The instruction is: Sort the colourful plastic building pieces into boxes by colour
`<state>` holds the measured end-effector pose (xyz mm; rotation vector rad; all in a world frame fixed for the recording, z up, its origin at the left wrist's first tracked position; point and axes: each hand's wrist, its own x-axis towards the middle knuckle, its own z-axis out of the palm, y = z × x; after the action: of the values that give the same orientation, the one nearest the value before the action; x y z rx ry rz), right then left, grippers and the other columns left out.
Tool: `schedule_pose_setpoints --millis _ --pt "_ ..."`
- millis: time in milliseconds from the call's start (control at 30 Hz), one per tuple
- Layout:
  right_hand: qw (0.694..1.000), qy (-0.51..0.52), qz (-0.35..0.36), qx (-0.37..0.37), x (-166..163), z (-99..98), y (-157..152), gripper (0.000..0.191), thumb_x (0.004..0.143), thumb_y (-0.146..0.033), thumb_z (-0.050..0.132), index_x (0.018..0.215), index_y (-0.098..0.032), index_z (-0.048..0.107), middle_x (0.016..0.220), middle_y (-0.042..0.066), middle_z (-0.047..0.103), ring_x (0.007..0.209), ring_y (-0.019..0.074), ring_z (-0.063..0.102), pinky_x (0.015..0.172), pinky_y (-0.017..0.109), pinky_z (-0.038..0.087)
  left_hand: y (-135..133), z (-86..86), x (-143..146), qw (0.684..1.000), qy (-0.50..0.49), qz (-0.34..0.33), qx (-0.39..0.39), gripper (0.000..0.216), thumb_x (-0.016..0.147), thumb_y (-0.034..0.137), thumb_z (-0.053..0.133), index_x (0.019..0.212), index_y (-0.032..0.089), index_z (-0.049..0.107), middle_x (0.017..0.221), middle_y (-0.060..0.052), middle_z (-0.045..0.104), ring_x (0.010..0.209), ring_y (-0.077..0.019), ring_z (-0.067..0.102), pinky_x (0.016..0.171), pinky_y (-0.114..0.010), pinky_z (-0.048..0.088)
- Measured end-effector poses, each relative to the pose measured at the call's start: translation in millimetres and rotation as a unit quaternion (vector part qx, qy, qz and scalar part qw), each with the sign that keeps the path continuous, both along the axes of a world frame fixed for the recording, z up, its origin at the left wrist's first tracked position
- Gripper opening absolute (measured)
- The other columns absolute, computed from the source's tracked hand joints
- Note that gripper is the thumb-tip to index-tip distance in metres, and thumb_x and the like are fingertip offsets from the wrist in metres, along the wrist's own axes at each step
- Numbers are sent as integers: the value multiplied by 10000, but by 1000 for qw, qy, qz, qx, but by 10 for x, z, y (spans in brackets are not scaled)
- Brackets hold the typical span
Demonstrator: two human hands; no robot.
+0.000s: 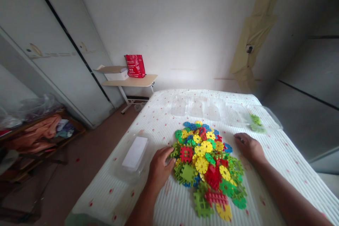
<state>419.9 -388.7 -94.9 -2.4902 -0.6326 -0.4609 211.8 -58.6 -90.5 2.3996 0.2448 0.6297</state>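
A mixed heap of plastic building pieces (201,165) lies in front of me: yellow, blue and green notched discs, with red and green square lattice pieces. At the heap's left edge is my left hand (161,166), its thumb and fingers apart. Its fingertips touch or nearly touch a green square piece (174,150); nothing is visibly held. My right hand (250,147) is right of the heap, low over the cover, loosely curled with a gap between thumb and fingers and nothing seen in it. A blue disc (227,148) is nearest to it.
Several clear plastic trays (214,107) line the far side; the rightmost holds green pieces (255,123). At left, a clear tray (116,169) holds a white block (135,153). The ribbed white cover (148,123) spans the surface. A small table (143,80) bears a red bag (135,66).
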Motion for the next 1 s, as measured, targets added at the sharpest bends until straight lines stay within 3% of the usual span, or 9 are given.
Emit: schedule_pose_setpoints --millis 133,267,367,467,567,633,767,867,1000 --pt "999 27 -4 32 -12 45 21 284 766 -402 430 774 -209 638 834 68 679 738 202 635 693 319 492 -18 -32 81 1000 -10 -5 22 421 651 84 578 1034 243 655 1088 -52 654 1020 -201 587 921 -392 475" --pt "985 129 -1 116 -86 208 -29 293 734 -435 492 799 -195 646 807 65 683 702 196 623 665 310 498 -13 -60 111 999 -32 2 23 402 672 105 568 1043 238 644 1095 -60 641 1025 -208 577 914 -389 472" --pt "962 227 58 141 -262 388 -126 348 733 -474 540 861 -173 659 792 66 673 696 190 618 634 302 507 -1 2 52 997 -75 -7 29 329 726 159 547 1038 221 634 1095 -69 626 1036 -211 559 911 -390 460" --pt "939 284 159 110 -511 493 -229 432 746 -479 580 1040 -168 638 916 94 658 727 182 618 649 309 527 -30 153 -73 992 -113 -51 34 209 782 207 514 947 199 642 1003 -71 629 983 -207 560 853 -369 469" --pt "943 245 218 61 -720 459 -273 515 720 -414 652 1190 -218 577 1134 115 611 941 233 603 806 373 517 -132 284 -210 984 -100 -126 74 187 779 260 545 928 195 638 963 -71 623 942 -211 558 811 -360 468" --pt "954 188 230 37 -794 389 -253 532 703 -361 672 1211 -243 569 1198 107 586 1064 268 557 904 418 473 -219 300 -273 974 -70 -170 130 297 742 311 599 1019 208 625 1022 -73 619 967 -229 551 832 -380 454" --pt "962 157 224 23 -796 279 -167 461 719 -340 649 1169 -250 606 1136 102 623 1038 272 580 903 433 476 -324 184 -298 963 -57 -161 207 415 735 266 614 1146 216 580 1116 -83 607 1000 -237 551 878 -393 427" --pt "957 193 211 47 -756 263 -147 452 701 -370 681 1132 -247 625 1126 94 630 1025 273 585 906 433 472 -318 110 -266 966 -76 -143 203 349 764 148 550 1103 212 603 1076 -73 633 968 -211 568 878 -372 421" --pt "929 294 173 143 -749 311 -164 505 722 -442 664 1161 -204 585 1100 106 635 964 262 604 832 403 513 -302 154 -218 979 -76 -139 130 340 795 172 529 1123 220 603 1010 -62 668 938 -213 580 840 -366 429"
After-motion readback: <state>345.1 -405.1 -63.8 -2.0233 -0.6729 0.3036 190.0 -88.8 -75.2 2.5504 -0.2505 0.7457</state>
